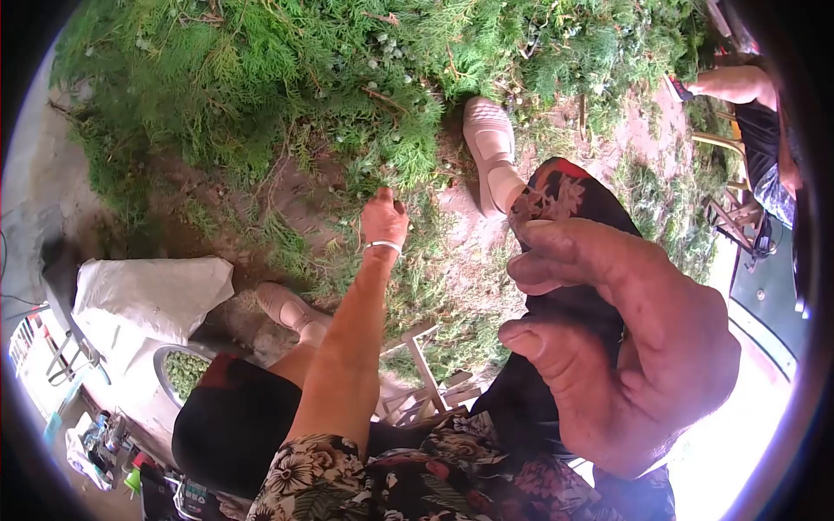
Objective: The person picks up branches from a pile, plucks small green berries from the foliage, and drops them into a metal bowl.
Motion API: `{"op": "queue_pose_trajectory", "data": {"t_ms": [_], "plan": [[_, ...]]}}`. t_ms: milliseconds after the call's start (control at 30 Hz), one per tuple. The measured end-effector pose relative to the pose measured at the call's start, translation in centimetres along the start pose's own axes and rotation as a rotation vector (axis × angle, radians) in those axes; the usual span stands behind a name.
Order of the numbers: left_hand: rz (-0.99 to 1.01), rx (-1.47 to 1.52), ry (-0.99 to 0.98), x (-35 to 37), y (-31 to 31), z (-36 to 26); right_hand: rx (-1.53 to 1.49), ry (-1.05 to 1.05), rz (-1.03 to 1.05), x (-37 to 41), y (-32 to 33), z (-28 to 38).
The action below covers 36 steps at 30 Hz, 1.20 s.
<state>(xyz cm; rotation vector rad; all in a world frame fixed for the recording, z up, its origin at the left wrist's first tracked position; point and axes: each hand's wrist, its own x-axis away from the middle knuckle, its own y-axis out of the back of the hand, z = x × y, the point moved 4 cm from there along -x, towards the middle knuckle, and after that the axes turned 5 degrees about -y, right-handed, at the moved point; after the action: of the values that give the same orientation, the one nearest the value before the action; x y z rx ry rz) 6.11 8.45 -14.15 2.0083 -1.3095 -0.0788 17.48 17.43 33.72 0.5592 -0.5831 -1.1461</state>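
Observation:
Close to the camera, my right hand (643, 339) is raised over my right leg. Its fingers are curled, with a gap between thumb and fingertips and nothing visible in it. My left hand (383, 219), with a white band at the wrist, reaches down at the near edge of a pile of green conifer branches (287, 78). The left fingers are bent and look closed; whatever they hold, if anything, is hidden. Small pale cones dot the branches. Beside my left knee, a round basin (165, 382) holds many small green pieces (185, 372).
A white sack (152, 300) lies left of my left shoe (287, 306). Between my legs stands a wooden stool frame (424, 369). Another person's leg (734, 85) and wooden seat legs (734, 221) are at the right. Loose sprigs cover the ground.

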Motion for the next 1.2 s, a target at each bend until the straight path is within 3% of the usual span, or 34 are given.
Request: {"op": "queue_pose_trajectory", "data": {"t_ms": [67, 133, 167, 200, 267, 333, 367, 433, 467, 533, 600, 667, 733, 800, 833, 967, 1067, 1100, 1200], "plan": [[0.076, -0.003, -0.103, 0.3, 4.9, -4.3, 0.007, -0.008, 0.015, 0.0, 0.1, 0.1], [0.363, 0.540, 0.192, 0.9, 7.4, -5.2, 0.009, -0.030, 0.002, 0.1, 0.1, 0.4], [0.412, 0.802, 0.357, 1.9, 9.2, -5.8, 0.014, -0.054, -0.010, 0.2, 0.2, 0.4], [0.411, 0.800, 0.357, 2.8, 10.3, -5.9, 0.011, -0.054, -0.010, 0.1, 0.3, 0.2], [0.412, 1.139, 0.584, 4.8, 11.3, -5.5, 0.015, 0.080, 0.003, 0.0, 0.3, 0.1], [0.340, 1.070, 0.568, 5.6, 10.2, -5.0, -0.020, 0.114, -0.056, 0.2, -0.7, 1.0], [0.386, 0.859, 0.455, 5.6, 9.3, -4.7, -0.049, 0.145, -0.123, 0.3, -0.8, 1.4], [0.408, 0.489, 0.273, 5.5, 6.0, -2.5, -0.021, 0.091, -0.070, 0.2, 0.0, 0.6], [0.409, 0.491, 0.275, 5.6, 4.6, -2.2, 0.005, 0.034, -0.017, 0.2, 0.1, 0.2], [0.134, 0.066, -0.341, 5.4, 4.4, -5.1, -0.012, 0.095, -0.066, 0.1, -0.9, 1.1], [0.166, -0.020, -0.338, 5.6, 3.3, -4.7, -0.029, 0.153, -0.115, 0.0, -0.8, 1.3], [0.110, -0.136, -0.373, 5.4, 1.3, -3.2, 0.098, 0.041, -0.011, -0.2, -0.2, 0.5], [0.137, -0.077, -0.340, 5.2, 0.9, -3.0, 0.098, 0.050, -0.001, -0.1, -0.1, 0.3], [0.161, 0.061, -0.063, 5.1, 0.5, -2.4, 0.088, 0.066, 0.008, -0.1, -0.1, 0.2], [0.204, -0.210, -0.169, 5.1, 2.1, -5.1, 0.069, 0.073, 0.013, -0.2, -0.1, 0.1], [0.197, -0.262, -0.233, 4.7, 2.9, -5.4, 0.051, 0.030, -0.001, 0.1, -0.2, 0.3], [0.522, 0.654, 0.408, 6.4, 6.0, -5.6, -0.074, 0.121, -0.113, 0.3, -1.2, 1.3], [0.451, 0.981, 0.579, 7.7, 7.3, -6.1, -0.081, 0.124, -0.113, 0.3, -0.8, 1.3], [0.401, 1.150, 0.657, 8.8, 8.8, -4.2, 0.014, 0.017, 0.013, 0.3, -0.7, 0.8]]}}
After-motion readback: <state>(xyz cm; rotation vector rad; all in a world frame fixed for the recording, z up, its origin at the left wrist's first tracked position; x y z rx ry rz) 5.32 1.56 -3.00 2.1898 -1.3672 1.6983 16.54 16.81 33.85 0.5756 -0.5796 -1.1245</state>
